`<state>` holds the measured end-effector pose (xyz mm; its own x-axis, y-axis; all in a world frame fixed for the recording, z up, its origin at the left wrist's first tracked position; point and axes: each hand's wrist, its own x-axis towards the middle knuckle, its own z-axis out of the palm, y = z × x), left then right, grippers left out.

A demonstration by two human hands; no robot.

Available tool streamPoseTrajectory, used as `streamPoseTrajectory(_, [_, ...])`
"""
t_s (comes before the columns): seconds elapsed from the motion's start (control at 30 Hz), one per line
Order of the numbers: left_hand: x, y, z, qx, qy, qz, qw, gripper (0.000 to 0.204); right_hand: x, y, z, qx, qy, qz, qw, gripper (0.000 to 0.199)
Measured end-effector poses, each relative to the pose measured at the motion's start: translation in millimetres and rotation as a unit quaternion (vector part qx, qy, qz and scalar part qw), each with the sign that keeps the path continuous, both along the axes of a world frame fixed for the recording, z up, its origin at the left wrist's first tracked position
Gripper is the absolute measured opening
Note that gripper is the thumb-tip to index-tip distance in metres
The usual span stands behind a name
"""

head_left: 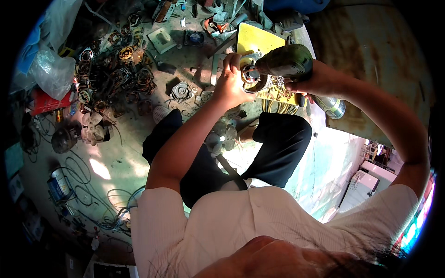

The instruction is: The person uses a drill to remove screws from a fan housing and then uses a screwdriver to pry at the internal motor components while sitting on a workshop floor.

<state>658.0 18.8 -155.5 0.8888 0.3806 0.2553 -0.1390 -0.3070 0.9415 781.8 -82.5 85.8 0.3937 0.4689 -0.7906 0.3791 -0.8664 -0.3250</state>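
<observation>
My right hand (pixel 317 81) is wrapped round the handle of a dark green cordless drill (pixel 289 59), whose nose points left. The drill's tip meets or nearly meets a round metal motor part (pixel 251 74); the exact contact is too small to tell. From the left, my left hand (pixel 230 85) grips this part by its side, fingers closed on it. Under both hands is a yellow board (pixel 257 39) with small metal pieces (pixel 277 83) on it. Between my knees, on the floor, sits a fan with pale blades (pixel 221 139).
Motor parts lie heaped (pixel 125 76) on the floor at the left, near another fan (pixel 92 127) and a clear plastic bag (pixel 53 72). Loose cables (pixel 99 211) coil at the lower left. A rusty metal sheet (pixel 371 60) stands at the right.
</observation>
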Motion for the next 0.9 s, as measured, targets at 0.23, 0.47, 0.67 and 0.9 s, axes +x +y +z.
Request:
streamPoseTrajectory(0.23, [2,-3,-7,-0.019,0.033,-0.008,0.999,0.122,-5,-7,-9,0.007,-0.035,0.027,0.999,0.020])
streamPoseTrajectory(0.47, [1,-5,-12,-0.029,0.013,-0.004,0.999,0.122,-1,-16,-21,0.053,-0.053,0.027,0.997,0.019])
streamPoseTrajectory(0.67, [-1,-7,-13,-0.068,0.015,-0.028,0.997,0.128,-3,2,-10,-0.025,-0.039,0.017,0.999,0.018])
streamPoseTrajectory(0.9, [0,-3,-4,0.035,0.018,-0.007,0.999,0.123,-6,16,-2,-0.036,-0.066,0.065,0.995,0.018])
